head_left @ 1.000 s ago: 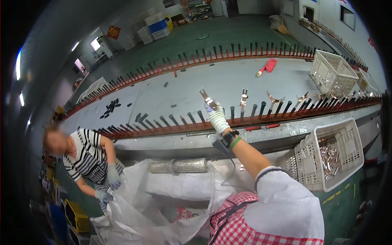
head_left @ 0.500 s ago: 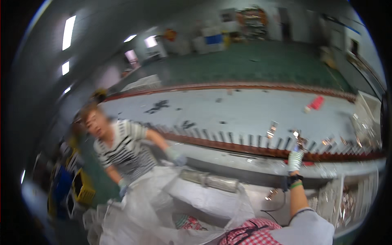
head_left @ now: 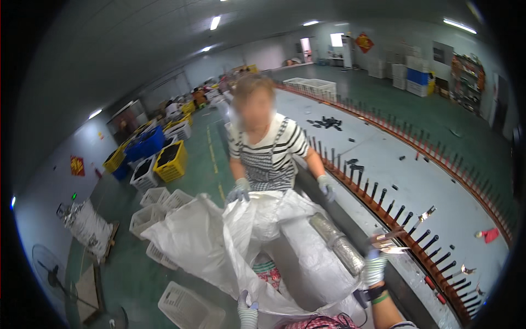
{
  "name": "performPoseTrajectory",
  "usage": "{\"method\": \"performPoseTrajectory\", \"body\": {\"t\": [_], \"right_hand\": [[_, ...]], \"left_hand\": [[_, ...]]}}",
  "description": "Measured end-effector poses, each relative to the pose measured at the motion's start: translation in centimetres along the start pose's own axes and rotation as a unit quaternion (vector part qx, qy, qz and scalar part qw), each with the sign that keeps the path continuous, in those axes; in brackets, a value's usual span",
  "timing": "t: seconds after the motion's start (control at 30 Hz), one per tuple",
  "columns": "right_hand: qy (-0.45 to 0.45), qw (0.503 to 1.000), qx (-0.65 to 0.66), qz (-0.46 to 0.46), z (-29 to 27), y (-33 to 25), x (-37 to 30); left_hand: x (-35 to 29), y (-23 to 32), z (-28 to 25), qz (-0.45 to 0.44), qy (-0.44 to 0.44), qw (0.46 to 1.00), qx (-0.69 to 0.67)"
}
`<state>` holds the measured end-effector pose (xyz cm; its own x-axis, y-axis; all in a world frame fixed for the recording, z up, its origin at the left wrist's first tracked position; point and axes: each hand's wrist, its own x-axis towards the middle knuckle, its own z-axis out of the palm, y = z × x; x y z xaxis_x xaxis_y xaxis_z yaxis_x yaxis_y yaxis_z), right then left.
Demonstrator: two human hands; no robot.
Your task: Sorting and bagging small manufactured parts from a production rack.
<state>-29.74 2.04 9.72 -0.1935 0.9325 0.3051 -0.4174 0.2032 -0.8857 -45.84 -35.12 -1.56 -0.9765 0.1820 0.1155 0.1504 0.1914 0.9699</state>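
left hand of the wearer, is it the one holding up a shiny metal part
No, the right hand holds the shiny metal part, while the left hand touches the white sack.

Crinkled plastic for sack [head_left: 192,230]; glossy metal for clips [head_left: 391,248]; ribbed cloth for right glove [head_left: 375,270]; smooth, matt finish on tabletop [head_left: 402,178].

No words or numbers legible. Red diamond sign [head_left: 364,42] on far wall [head_left: 386,34], gold figure at its middle, too small to read. Red sign [head_left: 77,166] with gold marks on left wall [head_left: 46,181], also unreadable.
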Motion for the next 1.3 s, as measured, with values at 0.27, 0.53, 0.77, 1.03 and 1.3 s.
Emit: {"method": "performPoseTrajectory", "body": {"t": [0.27,0.53,0.77,1.03,1.3], "right_hand": [[-0.491,0.790,-0.366,0.037,-3.6,8.6,-8.8],[-0.170,0.877,-0.446,0.055,-21.9,15.0,-11.8],[-0.057,0.837,-0.523,0.149,-30.2,16.2,-18.7],[-0.156,0.722,-0.591,0.324,-30.5,12.0,-22.7],[-0.240,0.729,-0.563,0.306,-30.9,10.6,-20.0]], "left_hand": [[-2.1,2.5,-0.3,0.024,-0.006,0.990,0.139],[-3.1,-0.8,1.2,-0.010,-0.037,0.995,0.096],[-3.8,1.2,2.6,-0.032,-0.058,0.996,0.059],[-4.2,0.7,4.4,-0.068,-0.100,0.992,-0.046],[-4.0,-0.8,3.4,-0.109,-0.140,0.979,-0.096]]}}
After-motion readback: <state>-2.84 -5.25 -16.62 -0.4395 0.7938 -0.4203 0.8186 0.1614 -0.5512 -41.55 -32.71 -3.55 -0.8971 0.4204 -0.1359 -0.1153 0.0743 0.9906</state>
